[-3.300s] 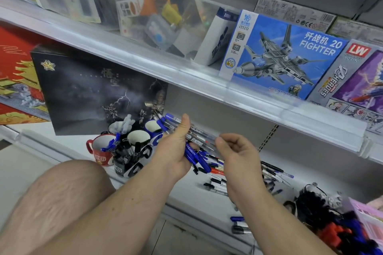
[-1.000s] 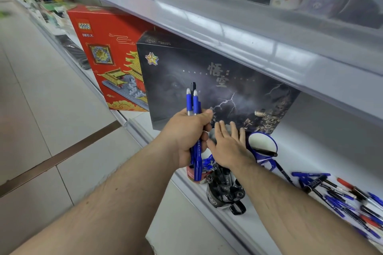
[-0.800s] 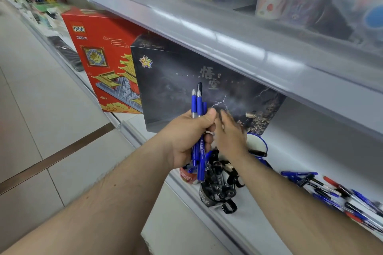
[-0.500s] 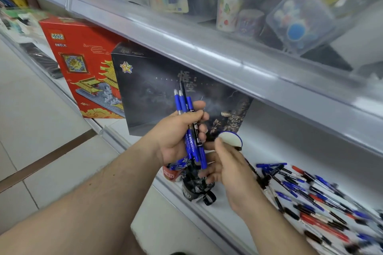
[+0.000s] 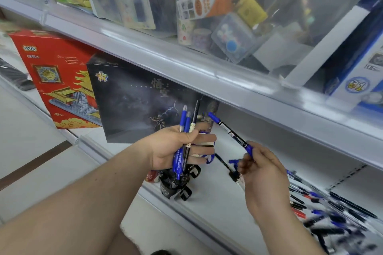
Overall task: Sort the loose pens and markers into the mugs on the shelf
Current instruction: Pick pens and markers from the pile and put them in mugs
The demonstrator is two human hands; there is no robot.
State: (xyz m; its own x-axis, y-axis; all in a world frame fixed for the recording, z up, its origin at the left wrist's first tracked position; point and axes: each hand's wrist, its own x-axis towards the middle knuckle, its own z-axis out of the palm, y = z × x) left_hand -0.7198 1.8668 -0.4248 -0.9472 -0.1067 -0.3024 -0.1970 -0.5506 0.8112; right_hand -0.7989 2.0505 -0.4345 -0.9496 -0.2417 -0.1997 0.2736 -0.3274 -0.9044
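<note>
- Across the view from 9 o'clock to 4 o'clock runs the lower shelf (image 5: 209, 198), with a red box (image 5: 56, 80) and a black box (image 5: 134, 105) standing at its 10 o'clock end.
- At 4 o'clock on that shelf lies the pile of loose pens (image 5: 323, 211), blurred, so a count is not possible.
- Near centre the left hand (image 5: 176, 149) has its fingers curled round a bundle of pens (image 5: 185, 143), upright, tips toward 12 o'clock.
- At 3 o'clock of it, well apart, the right hand (image 5: 263, 170) pinches one blue-capped marker (image 5: 230, 132) by its lower end; the shaft slants toward 11 o'clock.
- Below the left hand, at 6 o'clock, stands the black mug (image 5: 174, 187), already crowded; the red mug (image 5: 152, 177) and blue-rimmed mug (image 5: 207, 157) are mostly hidden behind the hand.
- Risk, as I judge it: the end-pinch gives little control, so the marker may swing or slip, and pushing it into the full black mug could tip that mug near the shelf edge.
</note>
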